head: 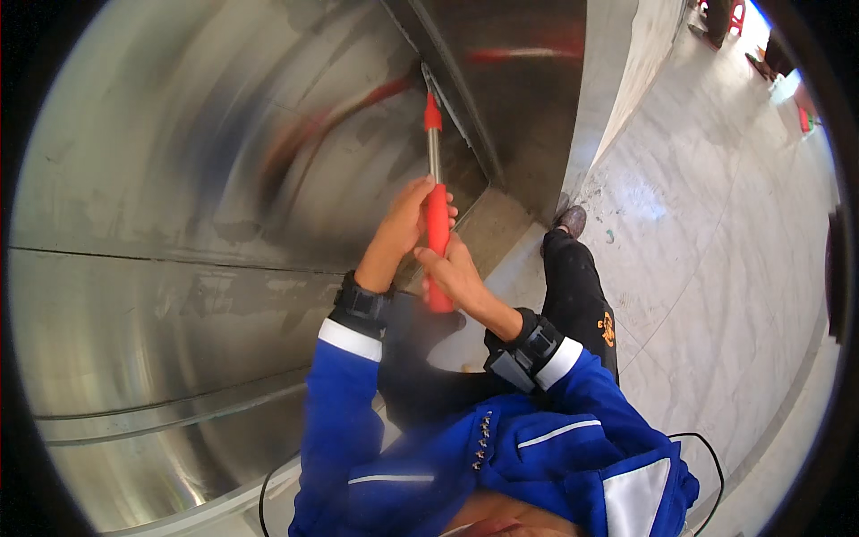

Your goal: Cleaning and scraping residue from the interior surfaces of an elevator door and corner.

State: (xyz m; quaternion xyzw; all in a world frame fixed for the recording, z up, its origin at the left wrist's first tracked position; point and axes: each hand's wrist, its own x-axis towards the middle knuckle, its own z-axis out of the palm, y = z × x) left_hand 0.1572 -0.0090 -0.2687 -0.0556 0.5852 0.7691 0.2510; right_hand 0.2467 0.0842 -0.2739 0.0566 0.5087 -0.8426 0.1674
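A long-handled tool with a red grip (438, 225), a metal shaft and a red collar runs up from my hands. Its narrow metal head, whose exact kind I cannot tell, touches or lies very close to the corner seam beside a metal frame strip (463, 87). Around the upper part of the grip is my left hand (411, 213), just below the shaft. My right hand (451, 265) holds the lower part, its thumb along the grip. Left of both hands stands a large, shiny metal panel (201, 201) with blurred reflections and smudges.
A darker metal panel (530, 101) meets the frame on the right. Pale tiled floor (684, 268) with small debris spreads to the right of my leg and shoe (572, 220). At the far upper right, other people's feet (711, 33) show near a red stool.
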